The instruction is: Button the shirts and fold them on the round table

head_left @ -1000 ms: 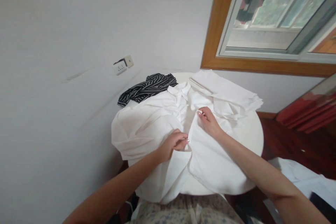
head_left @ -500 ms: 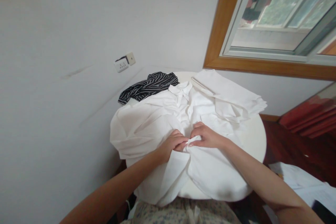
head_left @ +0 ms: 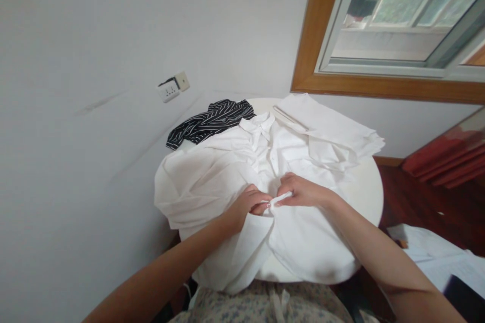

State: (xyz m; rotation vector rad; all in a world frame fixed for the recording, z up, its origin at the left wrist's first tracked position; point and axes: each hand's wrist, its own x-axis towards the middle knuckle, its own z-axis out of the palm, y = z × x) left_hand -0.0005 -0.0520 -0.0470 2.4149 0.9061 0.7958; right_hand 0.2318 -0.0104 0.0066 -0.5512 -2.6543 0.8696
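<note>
A white button-up shirt [head_left: 212,171] lies spread, front up, over a small round white table [head_left: 364,186], its collar toward the wall. My left hand [head_left: 248,204] is closed, pinching the left front edge of the shirt near its middle. Fingertip to fingertip with it, my right hand [head_left: 303,193] is closed on the right front edge. Both edges are drawn together between my fingers.
A black-and-white striped garment [head_left: 210,121] lies at the table's far left edge. Folded white cloth [head_left: 329,128] sits at the far right. A wall socket [head_left: 168,90] is on the wall behind. A wood-framed window [head_left: 379,35] is to the right, over dark wooden floor [head_left: 413,202].
My right hand came back from farther up the shirt to meet my left hand, bringing the right front edge with it. The left hand stayed in place.
</note>
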